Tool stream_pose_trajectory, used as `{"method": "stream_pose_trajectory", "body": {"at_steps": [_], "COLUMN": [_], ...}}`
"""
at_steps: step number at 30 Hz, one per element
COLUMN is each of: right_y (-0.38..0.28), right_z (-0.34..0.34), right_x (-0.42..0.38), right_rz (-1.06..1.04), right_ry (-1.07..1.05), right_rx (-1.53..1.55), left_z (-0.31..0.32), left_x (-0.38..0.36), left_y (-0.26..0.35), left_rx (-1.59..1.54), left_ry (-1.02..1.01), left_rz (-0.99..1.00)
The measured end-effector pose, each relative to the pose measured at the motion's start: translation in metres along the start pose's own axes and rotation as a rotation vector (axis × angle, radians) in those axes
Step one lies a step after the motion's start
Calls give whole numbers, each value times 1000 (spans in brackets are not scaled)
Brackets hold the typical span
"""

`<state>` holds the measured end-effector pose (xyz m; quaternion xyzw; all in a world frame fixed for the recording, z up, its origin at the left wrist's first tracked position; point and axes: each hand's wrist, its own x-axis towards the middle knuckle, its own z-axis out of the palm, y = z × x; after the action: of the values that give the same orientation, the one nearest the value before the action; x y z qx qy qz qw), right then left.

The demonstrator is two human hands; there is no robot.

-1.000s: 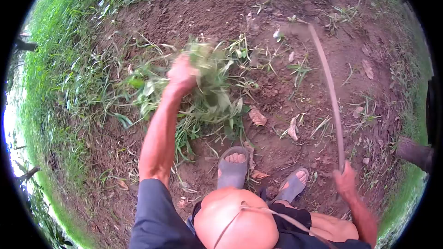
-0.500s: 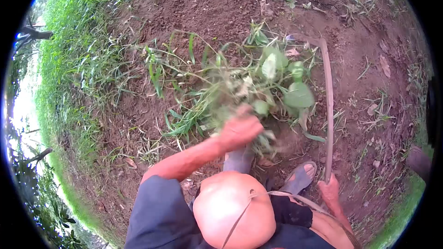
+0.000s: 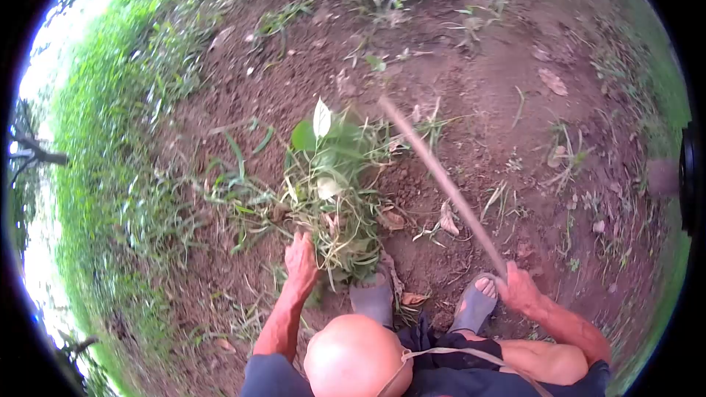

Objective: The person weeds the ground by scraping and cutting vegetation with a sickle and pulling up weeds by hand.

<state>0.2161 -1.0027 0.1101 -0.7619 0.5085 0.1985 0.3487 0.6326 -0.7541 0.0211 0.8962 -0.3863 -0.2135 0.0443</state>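
My left hand (image 3: 301, 262) is closed at the near left edge of a clump of pulled-looking weeds (image 3: 342, 202), with stems at its fingertips. The clump mixes broad green leaves, thin grass blades and dry yellowish stalks, and rests just ahead of my left foot. My right hand (image 3: 517, 290) is wrapped around the near end of a long wooden handle (image 3: 452, 192). This handle slants forward and left over the soil, its far end beyond the clump's right side. I cannot make out any blade or head there.
Two feet in grey sandals (image 3: 474, 307) stand on reddish-brown soil (image 3: 471, 103). Dense green grass (image 3: 110, 117) borders the left. Dry leaves (image 3: 448, 218) and small weeds are scattered around. A smooth round pinkish shape (image 3: 358, 356) with a cord fills the bottom middle.
My left hand has moved left and nearer to me, and the weeds have shifted left. The wooden handle has swung from nearly straight ahead to a leftward slant.
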Motion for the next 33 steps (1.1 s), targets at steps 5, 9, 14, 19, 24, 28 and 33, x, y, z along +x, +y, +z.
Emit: {"method": "stream_pose_trajectory", "body": {"at_steps": [5, 9, 14, 19, 24, 28, 33], "right_y": [13, 15, 24, 67, 82, 69, 96], "right_z": [-2, -8, 20, 43, 109, 146, 136], "right_x": [-109, -171, -175, -111, -144, -221, -200], "right_rz": [319, 417, 530, 655, 599, 637, 562], "right_ry": [-478, -493, -25, 676, 422, 122, 332], "right_rx": [81, 383, 773, 1175, 770, 765, 874], "left_z": [19, -70, -90, -60, -39, -28, -14], "left_x": [30, 62, 94, 100, 55, 23, 17], "left_y": [-44, 22, 41, 78, 113, 111, 118], "left_rx": [-525, -1370, -1281, -772, -251, -302, -274], "left_ry": [-347, -8, 73, -229, -348, -262, -304], "left_rz": [20, -358, -196, 76, 487, 478, 514]}}
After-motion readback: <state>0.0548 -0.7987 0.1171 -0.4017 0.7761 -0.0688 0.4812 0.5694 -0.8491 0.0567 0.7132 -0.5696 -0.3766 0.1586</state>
